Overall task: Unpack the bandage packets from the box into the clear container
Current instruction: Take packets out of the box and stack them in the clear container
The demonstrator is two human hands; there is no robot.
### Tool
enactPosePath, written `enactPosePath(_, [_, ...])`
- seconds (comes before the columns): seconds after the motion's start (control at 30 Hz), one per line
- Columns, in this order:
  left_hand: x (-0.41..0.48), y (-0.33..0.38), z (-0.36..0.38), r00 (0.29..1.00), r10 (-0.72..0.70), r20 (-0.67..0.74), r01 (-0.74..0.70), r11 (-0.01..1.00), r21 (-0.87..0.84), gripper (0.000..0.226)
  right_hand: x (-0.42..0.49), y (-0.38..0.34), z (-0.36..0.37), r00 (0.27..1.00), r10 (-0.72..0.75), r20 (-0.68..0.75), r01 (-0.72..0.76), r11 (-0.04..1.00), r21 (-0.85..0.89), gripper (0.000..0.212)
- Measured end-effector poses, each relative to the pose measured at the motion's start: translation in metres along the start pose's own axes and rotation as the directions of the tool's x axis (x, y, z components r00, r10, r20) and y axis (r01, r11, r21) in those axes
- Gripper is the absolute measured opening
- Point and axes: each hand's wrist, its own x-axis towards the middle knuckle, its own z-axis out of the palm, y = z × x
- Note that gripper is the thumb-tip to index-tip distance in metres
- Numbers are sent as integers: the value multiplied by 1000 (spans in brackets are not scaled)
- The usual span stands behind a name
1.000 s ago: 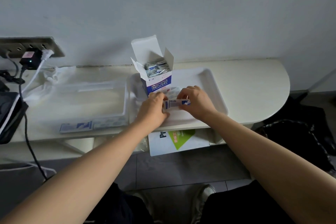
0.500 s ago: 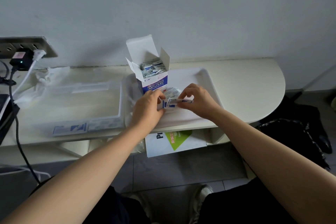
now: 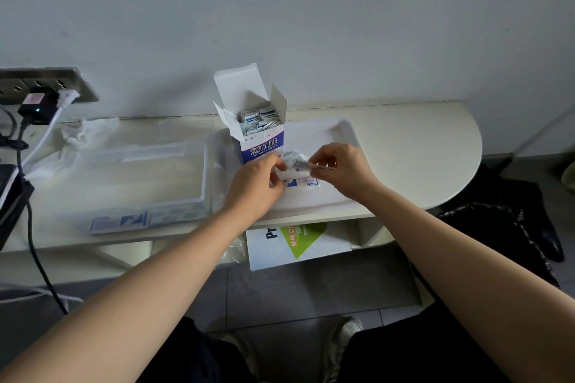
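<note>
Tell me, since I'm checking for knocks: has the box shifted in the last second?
No. The box stands at the same back-left corner of the tray; only the view shifted.

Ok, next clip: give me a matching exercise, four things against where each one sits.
Things:
1 bandage box
2 clear container
3 booklet
4 black adapter

Places:
A plugged in at the wall socket
B standing open on the white tray
C on the shelf under the tabletop
D on the tabletop, left of the white tray

Pairs: 1-B, 2-D, 3-C, 4-A
</note>
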Motion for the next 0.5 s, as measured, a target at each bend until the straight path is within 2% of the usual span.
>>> enactPosePath(0.1, [0,-4,9,996,-44,76,34,991,127,35,-6,6,1,984,76,158,-81,996,24,11])
enactPosePath(0.17, [1,-3,12,995,-73,63,63,986,156,34,-10,9,4,973,84,217,-90,996,18,12])
enactPosePath(0.37, [1,3,10,999,-24,-32,30,975,220,26,-5,11,14,992,-30,123,38,997,-68,15])
enactPosePath(0.5, [0,-1,7,1000,19,-22,-15,988,151,14,-6,10,17,994,-81,74,87,993,-82,15])
